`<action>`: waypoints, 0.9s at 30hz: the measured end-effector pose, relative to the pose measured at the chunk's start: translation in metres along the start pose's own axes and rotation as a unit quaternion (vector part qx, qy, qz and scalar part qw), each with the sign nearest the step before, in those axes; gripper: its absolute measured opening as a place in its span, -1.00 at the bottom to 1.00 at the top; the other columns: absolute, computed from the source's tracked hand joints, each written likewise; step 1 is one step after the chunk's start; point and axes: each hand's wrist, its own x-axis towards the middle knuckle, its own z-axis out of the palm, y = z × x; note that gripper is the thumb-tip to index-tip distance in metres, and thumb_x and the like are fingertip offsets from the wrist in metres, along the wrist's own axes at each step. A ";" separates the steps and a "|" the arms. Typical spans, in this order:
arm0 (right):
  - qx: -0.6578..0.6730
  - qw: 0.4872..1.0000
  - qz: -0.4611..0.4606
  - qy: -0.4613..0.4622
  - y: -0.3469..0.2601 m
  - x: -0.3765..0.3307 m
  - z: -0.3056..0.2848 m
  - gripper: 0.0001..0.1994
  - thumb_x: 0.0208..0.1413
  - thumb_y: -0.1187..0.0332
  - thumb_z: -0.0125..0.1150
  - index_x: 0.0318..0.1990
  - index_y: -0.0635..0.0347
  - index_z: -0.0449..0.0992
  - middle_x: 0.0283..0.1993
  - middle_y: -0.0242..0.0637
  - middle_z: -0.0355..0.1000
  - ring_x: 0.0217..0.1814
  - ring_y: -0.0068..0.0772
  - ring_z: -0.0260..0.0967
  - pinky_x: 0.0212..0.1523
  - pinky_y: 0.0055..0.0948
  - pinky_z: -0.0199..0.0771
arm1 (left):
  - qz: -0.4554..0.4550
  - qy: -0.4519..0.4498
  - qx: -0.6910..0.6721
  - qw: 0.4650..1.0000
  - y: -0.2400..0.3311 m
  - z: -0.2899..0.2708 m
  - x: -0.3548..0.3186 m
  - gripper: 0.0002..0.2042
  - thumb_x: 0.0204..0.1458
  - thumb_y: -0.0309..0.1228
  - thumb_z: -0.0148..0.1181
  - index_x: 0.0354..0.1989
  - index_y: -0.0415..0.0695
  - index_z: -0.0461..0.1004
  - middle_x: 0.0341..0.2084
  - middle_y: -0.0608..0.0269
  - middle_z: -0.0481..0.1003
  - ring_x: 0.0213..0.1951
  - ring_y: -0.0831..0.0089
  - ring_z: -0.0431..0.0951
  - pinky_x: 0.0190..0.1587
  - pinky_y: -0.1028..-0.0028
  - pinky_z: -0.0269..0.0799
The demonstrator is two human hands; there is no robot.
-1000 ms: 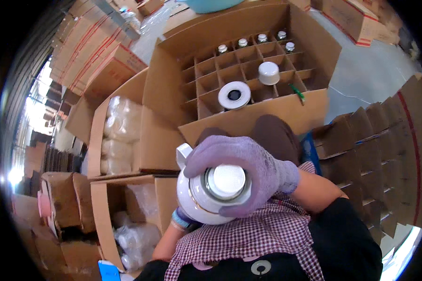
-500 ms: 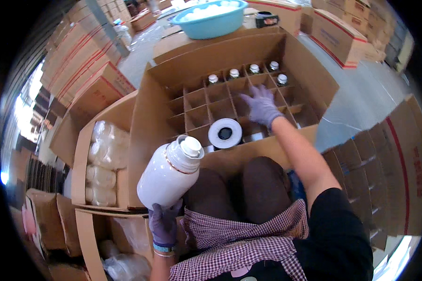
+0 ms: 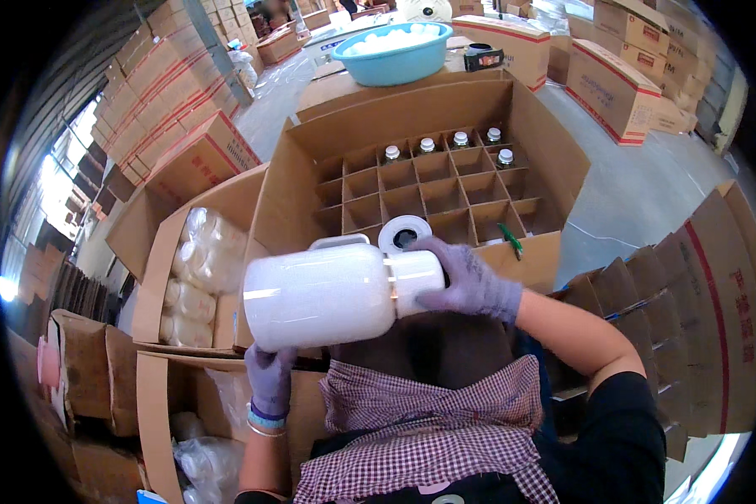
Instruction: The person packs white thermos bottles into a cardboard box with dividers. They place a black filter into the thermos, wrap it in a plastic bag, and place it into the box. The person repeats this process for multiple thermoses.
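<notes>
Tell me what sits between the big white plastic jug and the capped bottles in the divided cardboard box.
In the head view: empty divider cells and a white tape roll.

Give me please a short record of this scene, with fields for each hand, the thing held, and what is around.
Left hand: gloved, supports the base of the white jug from below
Right hand: gloved, fingers around the jug's cap end
White jug: lying on its side, handle up
Divided carton: open, small capped bottles in the far cells
Tape roll: at the carton's near edge
Blue basin: behind the carton
</notes>
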 end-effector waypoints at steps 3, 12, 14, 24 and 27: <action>0.354 0.900 0.239 -0.091 -0.034 -0.025 0.015 -0.41 0.26 0.00 0.13 0.34 0.10 0.29 -0.06 -0.27 0.53 -0.21 -0.19 0.58 -0.06 -0.24 0.61 | 0.103 0.019 -0.014 0.994 0.038 -0.006 -0.006 -0.78 0.11 -0.37 0.30 -0.21 -0.31 0.56 -0.38 0.27 0.58 -0.29 0.55 0.54 -0.30 0.54 0.44; -0.075 0.985 0.077 0.136 0.085 0.031 0.054 -0.59 0.17 0.06 0.21 0.04 0.15 0.52 -0.08 0.00 0.55 -0.02 0.04 0.53 0.04 -0.07 0.52 | 0.233 -0.299 0.338 0.861 0.078 0.035 0.038 -0.67 0.09 -0.07 0.26 -0.15 -0.05 0.59 -0.31 0.07 0.61 -0.33 0.05 0.63 -0.27 0.17 0.53; -0.334 0.942 0.022 0.018 0.136 0.060 0.060 -0.50 0.07 0.03 0.29 0.14 0.02 0.48 0.03 -0.07 0.52 0.09 0.03 0.48 0.08 -0.03 0.50 | 0.267 -0.359 0.325 0.833 0.054 0.083 0.052 -0.62 0.12 0.05 0.18 -0.12 0.02 0.60 -0.30 0.04 0.61 -0.30 0.00 0.62 -0.25 0.12 0.53; -0.133 0.984 0.120 -0.022 0.135 0.112 0.028 -0.40 0.08 -0.04 0.32 0.22 0.06 0.47 0.16 -0.13 0.50 0.19 -0.07 0.46 0.21 -0.19 0.43 | 0.144 -0.099 0.085 0.981 0.029 0.089 0.080 -0.46 0.01 -0.10 0.40 0.12 -0.12 0.46 -0.09 0.05 0.58 -0.19 0.23 0.64 -0.14 0.32 0.57; 0.146 0.980 0.132 -0.001 0.067 0.114 0.005 -0.54 0.21 0.09 0.27 0.14 0.19 0.52 0.03 -0.15 0.56 0.03 -0.27 0.52 0.08 -0.33 0.49 | 0.041 0.046 -0.155 0.986 0.006 0.100 0.104 -0.25 -0.03 -0.21 0.47 0.32 -0.20 0.26 0.14 0.06 0.46 0.05 0.33 0.53 0.05 0.32 0.52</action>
